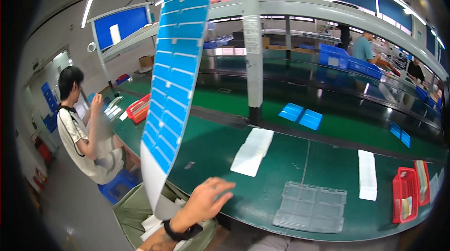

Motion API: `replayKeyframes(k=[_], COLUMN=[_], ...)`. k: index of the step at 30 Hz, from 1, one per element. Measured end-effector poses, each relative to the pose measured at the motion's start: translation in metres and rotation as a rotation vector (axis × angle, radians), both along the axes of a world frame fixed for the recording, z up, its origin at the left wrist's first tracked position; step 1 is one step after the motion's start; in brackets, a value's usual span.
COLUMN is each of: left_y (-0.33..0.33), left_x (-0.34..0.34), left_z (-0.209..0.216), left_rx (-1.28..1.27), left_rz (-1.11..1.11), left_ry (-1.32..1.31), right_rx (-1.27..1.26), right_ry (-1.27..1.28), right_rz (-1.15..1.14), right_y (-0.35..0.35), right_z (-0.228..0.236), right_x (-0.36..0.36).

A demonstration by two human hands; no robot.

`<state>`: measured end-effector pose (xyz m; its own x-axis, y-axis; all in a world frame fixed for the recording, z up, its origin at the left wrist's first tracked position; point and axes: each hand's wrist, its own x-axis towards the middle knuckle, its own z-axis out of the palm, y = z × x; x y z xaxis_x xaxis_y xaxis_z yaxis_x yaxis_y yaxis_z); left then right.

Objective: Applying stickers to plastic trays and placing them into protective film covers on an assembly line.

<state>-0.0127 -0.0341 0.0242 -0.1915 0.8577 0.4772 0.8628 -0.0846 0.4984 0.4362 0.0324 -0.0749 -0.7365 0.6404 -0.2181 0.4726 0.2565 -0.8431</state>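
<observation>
A long strip of blue labels [174, 70] on white backing is seen hanging from a roll at the upper centre of the frame down to the lower left, where its blank white end reaches a hand. One hand [204, 202], taken to be the left, is seen at the lower centre, entering from the lower edge with a dark band at the wrist; its fingers are spread open and rest at the near edge of the green table [262, 166], just beside the strip's lower end. Whether the strip is actually touched cannot be told. The right hand is not seen in the frame. A clear plastic tray [311, 206] lies on the table at lower right of centre. A stack of white sheets [253, 151] is laid at the centre, and a second white stack [367, 174] farther right. A red basket [405, 195] stands at the right edge. Two blue boxes [301, 115] sit beyond the centre post. A seated person [82, 134] in a white shirt is noted at the left.
</observation>
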Motion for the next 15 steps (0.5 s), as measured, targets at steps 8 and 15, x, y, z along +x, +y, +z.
replayKeyframes(k=[8,15], left_y=[0.126,0.171], left_x=[-0.034,-0.078], left_z=[-0.028,-0.024], left_rx=[-0.319,-0.502], left_rz=[0.004,0.010], left_ry=[0.364,0.262], right_rx=[-0.430,0.515], right_ry=[0.166,-0.105], right_rz=[-0.140,-0.080], right_y=[0.040,0.162], right_z=[0.077,0.186], right_x=[0.046,-0.003])
